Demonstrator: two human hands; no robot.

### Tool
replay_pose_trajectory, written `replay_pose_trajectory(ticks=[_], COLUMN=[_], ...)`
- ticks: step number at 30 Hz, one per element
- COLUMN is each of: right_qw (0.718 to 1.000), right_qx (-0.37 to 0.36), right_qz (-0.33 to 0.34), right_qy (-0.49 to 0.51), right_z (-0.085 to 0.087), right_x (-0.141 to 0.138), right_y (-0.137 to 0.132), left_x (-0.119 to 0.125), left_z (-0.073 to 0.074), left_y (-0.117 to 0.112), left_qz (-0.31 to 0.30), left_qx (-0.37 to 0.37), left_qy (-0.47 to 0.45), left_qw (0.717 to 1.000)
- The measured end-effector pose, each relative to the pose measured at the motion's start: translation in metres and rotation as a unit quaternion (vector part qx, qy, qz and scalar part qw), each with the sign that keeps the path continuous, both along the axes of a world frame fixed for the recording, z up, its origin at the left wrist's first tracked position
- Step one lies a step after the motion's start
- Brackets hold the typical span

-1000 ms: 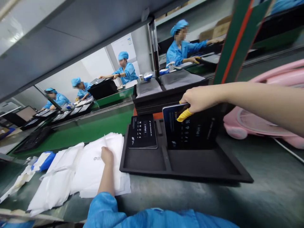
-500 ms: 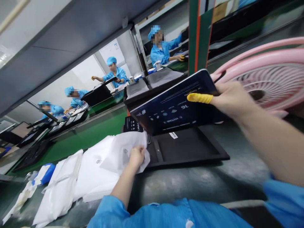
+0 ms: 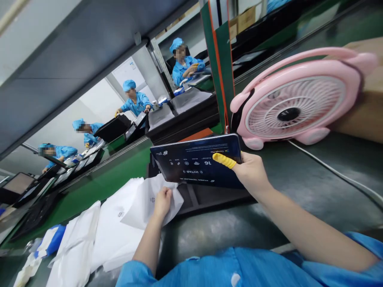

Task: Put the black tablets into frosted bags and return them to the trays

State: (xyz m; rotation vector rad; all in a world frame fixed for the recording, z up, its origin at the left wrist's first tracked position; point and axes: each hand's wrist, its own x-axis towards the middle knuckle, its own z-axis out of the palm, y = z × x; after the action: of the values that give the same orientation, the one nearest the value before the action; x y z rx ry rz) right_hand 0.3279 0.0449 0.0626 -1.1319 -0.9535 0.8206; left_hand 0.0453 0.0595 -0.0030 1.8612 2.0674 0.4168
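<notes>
My right hand, with a yellow finger cot on the thumb, grips the right end of a dark tablet whose printed front faces me, tilted and upside down. The tablet is in the air over a black foam tray, hiding much of it. My left hand is closed on the edge of a white protective bag with a small recycling mark. That bag lies over a stack of similar white bags, left of the tray.
A pink fan stands at the right, its white cable trailing across the bench. Stacked black trays stand behind the tablet. A folded white bundle and a blue-and-white packet lie left. Several co-workers in blue sit along the green belt.
My right hand has brought the tablet down and left, closer to the bag. The left hand keeps hold of the bag's edge. The whole view has shifted, showing more of the fan.
</notes>
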Motion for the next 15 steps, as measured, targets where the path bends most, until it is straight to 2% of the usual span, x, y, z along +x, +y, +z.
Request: replay_pose_trajectory(ticks=[5,8,10,12,15], right_qw=[1.0,0.999,0.998,0.998,0.998], right_qx=[-0.005,0.025,0.027,0.016,0.011], right_qz=[-0.02,-0.025,-0.021,-0.02,-0.024], right_qy=[0.017,0.04,0.051,0.051,0.053], right_z=[0.004,0.002,-0.001,-0.003,-0.005], right_x=[-0.006,-0.004,0.0,0.003,0.006], right_y=[0.0,0.0,-0.002,-0.005,-0.008], left_x=[0.013,0.004,-0.007,-0.013,-0.004], left_z=[0.0,0.005,0.009,0.011,0.011], left_y=[-0.005,0.0,0.002,0.003,0.003], left_qz=[-0.159,-0.23,-0.235,-0.208,-0.153], left_qx=[-0.023,-0.031,-0.042,-0.052,-0.05], left_qy=[0.047,0.116,0.164,0.207,0.236], left_qw=[0.986,0.966,0.957,0.954,0.958])
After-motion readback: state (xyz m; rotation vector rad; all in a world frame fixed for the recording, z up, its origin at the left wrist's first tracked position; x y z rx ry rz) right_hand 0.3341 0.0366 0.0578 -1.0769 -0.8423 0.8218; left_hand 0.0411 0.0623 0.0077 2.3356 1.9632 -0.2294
